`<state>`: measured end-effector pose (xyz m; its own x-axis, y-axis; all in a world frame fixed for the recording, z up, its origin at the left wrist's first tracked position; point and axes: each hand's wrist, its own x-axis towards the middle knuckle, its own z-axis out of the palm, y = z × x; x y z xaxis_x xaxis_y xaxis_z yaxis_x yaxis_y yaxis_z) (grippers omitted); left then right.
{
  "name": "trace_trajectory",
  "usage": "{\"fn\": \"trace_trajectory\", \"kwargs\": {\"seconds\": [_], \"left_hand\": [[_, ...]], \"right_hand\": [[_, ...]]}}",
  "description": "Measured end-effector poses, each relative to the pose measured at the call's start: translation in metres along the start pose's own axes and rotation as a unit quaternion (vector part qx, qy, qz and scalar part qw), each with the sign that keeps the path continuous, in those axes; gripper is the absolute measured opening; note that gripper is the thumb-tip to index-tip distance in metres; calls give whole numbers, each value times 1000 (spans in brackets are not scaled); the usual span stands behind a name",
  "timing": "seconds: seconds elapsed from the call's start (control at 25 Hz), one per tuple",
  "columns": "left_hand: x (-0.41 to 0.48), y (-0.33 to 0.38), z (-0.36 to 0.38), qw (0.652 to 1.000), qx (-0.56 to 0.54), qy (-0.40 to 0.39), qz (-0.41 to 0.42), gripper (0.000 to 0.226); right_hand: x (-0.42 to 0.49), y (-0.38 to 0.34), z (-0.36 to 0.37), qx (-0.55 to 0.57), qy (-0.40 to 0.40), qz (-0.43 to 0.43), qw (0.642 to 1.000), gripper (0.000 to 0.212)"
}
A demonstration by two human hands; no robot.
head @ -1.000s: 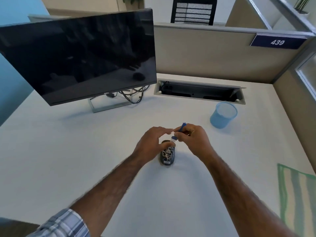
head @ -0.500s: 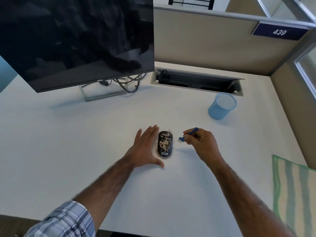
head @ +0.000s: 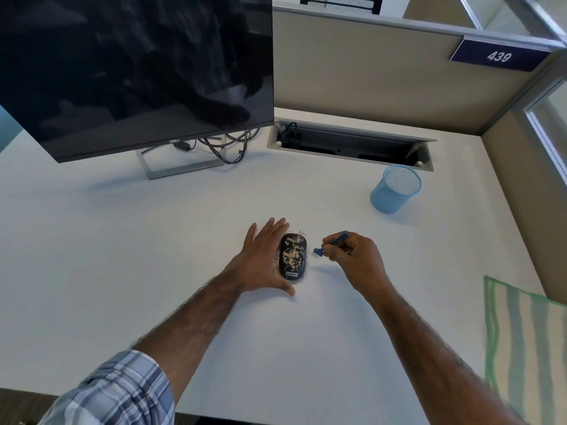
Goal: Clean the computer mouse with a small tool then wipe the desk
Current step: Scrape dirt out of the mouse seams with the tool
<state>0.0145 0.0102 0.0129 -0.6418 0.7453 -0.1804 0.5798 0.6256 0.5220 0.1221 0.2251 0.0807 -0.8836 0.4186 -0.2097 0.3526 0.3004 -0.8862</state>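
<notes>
Left hand (head: 264, 259) flat, touching mouse (head: 293, 256) | right hand (head: 356, 259) pinching brush (head: 333, 242) beside it

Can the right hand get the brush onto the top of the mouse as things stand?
Probably yes. The right hand holds the small blue brush just right of the mouse, whose crumb-covered top is uncovered; the left hand lies flat along its left side only.

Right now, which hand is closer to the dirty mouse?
Left. The left hand lies flat against the mouse on its left side. The right hand, holding the small blue brush, sits apart on its right.
</notes>
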Motion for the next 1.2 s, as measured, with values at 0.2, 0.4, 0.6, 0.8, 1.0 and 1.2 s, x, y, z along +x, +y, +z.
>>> {"fn": "trace_trajectory", "kwargs": {"seconds": [0.2, 0.4, 0.6, 0.8, 1.0, 1.2], "left_hand": [[1, -2, 5, 1000, 6, 11, -3, 149], [3, -2, 4, 1000, 16, 6, -12, 147], [5, -3, 4, 999, 29, 1, -15, 146], [8, -4, 2, 999, 35, -3, -12, 142], [9, -6, 4, 1000, 28, 10, -6, 139], [9, -7, 6, 999, 21, 26, -1, 136]], "right_hand": [[2, -1, 4, 8, -4, -2, 1000, 15], [5, -1, 6, 7, -10, -22, 1000, 19], [9, 0, 10, 8, -9, -35, 999, 16], [12, 2, 13, 1, -12, -35, 999, 16], [16, 3, 14, -4, -10, -34, 999, 15], [25, -1, 21, -4, 2, -37, 999, 12]]}}
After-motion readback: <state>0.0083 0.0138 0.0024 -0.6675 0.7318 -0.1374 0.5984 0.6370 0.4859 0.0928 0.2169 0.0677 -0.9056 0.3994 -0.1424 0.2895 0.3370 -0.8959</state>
